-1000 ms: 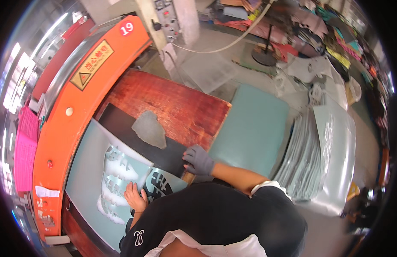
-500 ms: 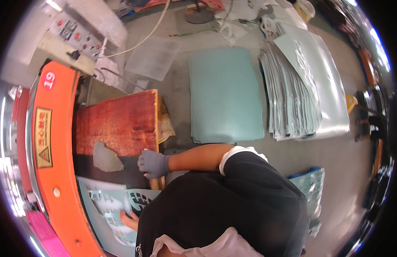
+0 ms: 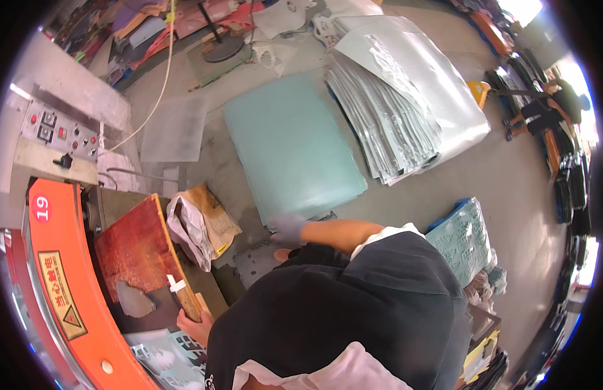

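Observation:
My bare left hand (image 3: pixel 196 327) is at the near end of a red-stained wooden board (image 3: pixel 134 244), its fingers bent round the wooden edge. A small white piece (image 3: pixel 177 285) sits on that edge just beyond the fingers. Below the hand lies a pale sheet with cut-out shapes (image 3: pixel 160 357), partly hidden by my body. A grey flat scrap (image 3: pixel 135 300) rests beside the board's red surface. My right hand (image 3: pixel 288 227), in a grey glove, is at the near edge of a stack of blue-green sheets (image 3: pixel 295 149). Motion blur smears its fingers.
An orange machine beam (image 3: pixel 67 279) runs along the left, below a control panel (image 3: pixel 61 133). A paper sack (image 3: pixel 207 224) stands beside the board. Layered silvery sheets (image 3: pixel 405 97) are piled at the far right. Another person (image 3: pixel 555 104) is in the distance at right.
My right hand has moved from the board's edge to the blue-green stack. My left hand has gone from the cut-out sheet to the board's edge. The view has turned rightward.

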`<state>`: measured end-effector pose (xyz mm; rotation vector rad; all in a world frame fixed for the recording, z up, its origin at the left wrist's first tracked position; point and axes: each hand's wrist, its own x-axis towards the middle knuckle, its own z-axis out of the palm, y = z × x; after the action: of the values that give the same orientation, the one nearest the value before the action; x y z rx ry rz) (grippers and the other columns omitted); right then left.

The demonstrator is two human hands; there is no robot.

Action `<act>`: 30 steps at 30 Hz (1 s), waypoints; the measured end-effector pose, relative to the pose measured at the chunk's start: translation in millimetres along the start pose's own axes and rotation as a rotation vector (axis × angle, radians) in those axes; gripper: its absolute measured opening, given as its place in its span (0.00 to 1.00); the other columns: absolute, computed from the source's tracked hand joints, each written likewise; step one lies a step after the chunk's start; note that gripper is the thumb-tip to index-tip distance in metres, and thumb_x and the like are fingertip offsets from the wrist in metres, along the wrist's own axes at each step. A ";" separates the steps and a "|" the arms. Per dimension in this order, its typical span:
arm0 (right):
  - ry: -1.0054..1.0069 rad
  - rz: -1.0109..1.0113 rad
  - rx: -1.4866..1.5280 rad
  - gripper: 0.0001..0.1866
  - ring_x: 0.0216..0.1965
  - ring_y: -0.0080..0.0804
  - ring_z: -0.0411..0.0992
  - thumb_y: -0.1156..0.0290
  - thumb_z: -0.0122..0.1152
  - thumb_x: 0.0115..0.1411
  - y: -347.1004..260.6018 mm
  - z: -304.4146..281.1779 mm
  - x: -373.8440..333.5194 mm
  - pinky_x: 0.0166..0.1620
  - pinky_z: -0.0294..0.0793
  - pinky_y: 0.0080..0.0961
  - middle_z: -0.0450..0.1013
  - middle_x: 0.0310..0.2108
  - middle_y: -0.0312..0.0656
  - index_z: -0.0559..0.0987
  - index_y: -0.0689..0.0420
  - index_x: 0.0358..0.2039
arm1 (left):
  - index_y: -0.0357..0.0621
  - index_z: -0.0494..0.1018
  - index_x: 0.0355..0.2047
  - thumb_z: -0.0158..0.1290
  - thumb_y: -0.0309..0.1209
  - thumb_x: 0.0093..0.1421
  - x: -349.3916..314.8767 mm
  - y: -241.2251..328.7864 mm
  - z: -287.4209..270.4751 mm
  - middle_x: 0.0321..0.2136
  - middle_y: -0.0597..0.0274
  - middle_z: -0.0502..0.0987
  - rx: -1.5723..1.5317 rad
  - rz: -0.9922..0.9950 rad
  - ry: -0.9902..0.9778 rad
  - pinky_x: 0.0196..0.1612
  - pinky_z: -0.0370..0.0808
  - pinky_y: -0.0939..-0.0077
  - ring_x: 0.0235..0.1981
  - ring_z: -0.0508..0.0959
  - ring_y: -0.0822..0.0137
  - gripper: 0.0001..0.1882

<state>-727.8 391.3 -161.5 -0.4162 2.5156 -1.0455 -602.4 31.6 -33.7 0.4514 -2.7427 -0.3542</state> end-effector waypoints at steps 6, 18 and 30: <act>0.193 0.921 0.149 0.32 0.50 0.49 0.68 0.53 0.51 0.53 140.3 -64.3 -129.2 0.51 0.67 0.38 0.69 0.48 0.54 0.64 0.60 0.54 | 0.31 0.61 0.50 0.49 0.18 0.45 21.0 -30.0 -8.6 0.43 0.42 0.65 -0.025 0.101 -0.132 0.53 0.60 0.59 0.48 0.64 0.45 0.27; 1.132 1.314 0.185 0.39 0.58 0.50 0.59 0.53 0.56 0.50 244.8 -166.6 -266.0 0.56 0.63 0.36 0.59 0.57 0.52 0.57 0.54 0.60 | 0.38 0.63 0.49 0.62 0.28 0.38 55.8 -99.4 8.6 0.41 0.44 0.67 0.032 0.189 0.000 0.50 0.64 0.56 0.44 0.68 0.45 0.35; 0.873 0.824 0.319 0.31 0.52 0.45 0.68 0.53 0.54 0.49 257.9 -282.9 -174.7 0.53 0.64 0.34 0.70 0.49 0.53 0.71 0.60 0.50 | 0.37 0.62 0.48 0.55 0.17 0.43 40.3 -80.6 -4.3 0.43 0.45 0.65 0.040 0.124 -0.063 0.53 0.62 0.60 0.47 0.66 0.45 0.29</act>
<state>-733.7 810.4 -123.9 1.3136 2.6154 -1.3691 -615.5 -57.3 -42.0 0.2825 -2.8268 -0.2872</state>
